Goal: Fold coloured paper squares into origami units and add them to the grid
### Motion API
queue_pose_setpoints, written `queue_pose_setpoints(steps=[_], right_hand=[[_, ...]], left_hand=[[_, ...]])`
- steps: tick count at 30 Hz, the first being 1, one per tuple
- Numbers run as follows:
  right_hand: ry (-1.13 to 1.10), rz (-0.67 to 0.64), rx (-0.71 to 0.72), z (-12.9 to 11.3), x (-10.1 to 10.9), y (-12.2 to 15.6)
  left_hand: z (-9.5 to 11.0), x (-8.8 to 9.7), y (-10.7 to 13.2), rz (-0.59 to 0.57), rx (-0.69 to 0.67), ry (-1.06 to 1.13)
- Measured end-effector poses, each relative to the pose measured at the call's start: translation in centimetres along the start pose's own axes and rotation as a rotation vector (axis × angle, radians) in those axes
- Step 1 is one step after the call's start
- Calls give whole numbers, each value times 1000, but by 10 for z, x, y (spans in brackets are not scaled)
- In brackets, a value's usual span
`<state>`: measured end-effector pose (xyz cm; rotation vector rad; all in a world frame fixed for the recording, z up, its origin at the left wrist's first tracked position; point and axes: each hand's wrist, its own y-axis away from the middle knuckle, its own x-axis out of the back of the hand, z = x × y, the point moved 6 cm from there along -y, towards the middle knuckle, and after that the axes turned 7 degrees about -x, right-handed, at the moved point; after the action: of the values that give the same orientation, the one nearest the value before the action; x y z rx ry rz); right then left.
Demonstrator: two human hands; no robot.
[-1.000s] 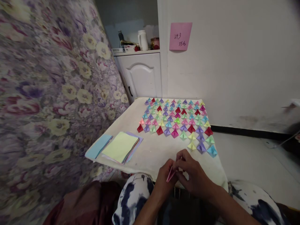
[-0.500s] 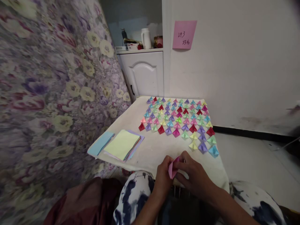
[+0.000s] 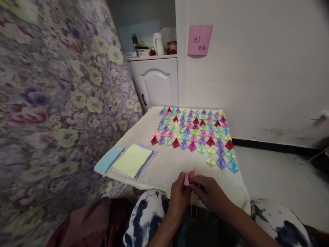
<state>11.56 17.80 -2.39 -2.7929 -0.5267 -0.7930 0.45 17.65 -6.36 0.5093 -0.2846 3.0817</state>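
A small folded piece of pink paper is held above the front edge of the cloth-covered table. My left hand is closed around its left side, pinching it between thumb and fingers. From the right, my right hand grips the paper's other edge, its fingers bent together. Part of the paper is hidden by the fingers. Beyond my hands, rows of small folded paper pieces in many colours cover the back and right of the table.
At the table's left lie a stack of square paper sheets, pale yellow on top, and blue sheets. A floral curtain hangs at the left. Behind stand a white cabinet and a wall with a pink note.
The pink paper has been turned and now opens up more between my hands. My right hand has lowered slightly, its fingers closer together. The camera view has shifted a little.
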Motion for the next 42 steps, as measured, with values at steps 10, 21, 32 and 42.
queue_pose_setpoints(steps=[10, 21, 32, 42], right_hand=[[27, 136, -51, 4, 8, -8], [18, 151, -37, 8, 16, -11], [43, 94, -48, 10, 9, -10], [-114, 190, -228, 20, 10, -7]], left_hand=[[6, -4, -2, -100, 8, 144], [3, -8, 4, -226, 229, 650], [1, -4, -2, -127, 243, 646], [-14, -10, 1, -42, 329, 728]])
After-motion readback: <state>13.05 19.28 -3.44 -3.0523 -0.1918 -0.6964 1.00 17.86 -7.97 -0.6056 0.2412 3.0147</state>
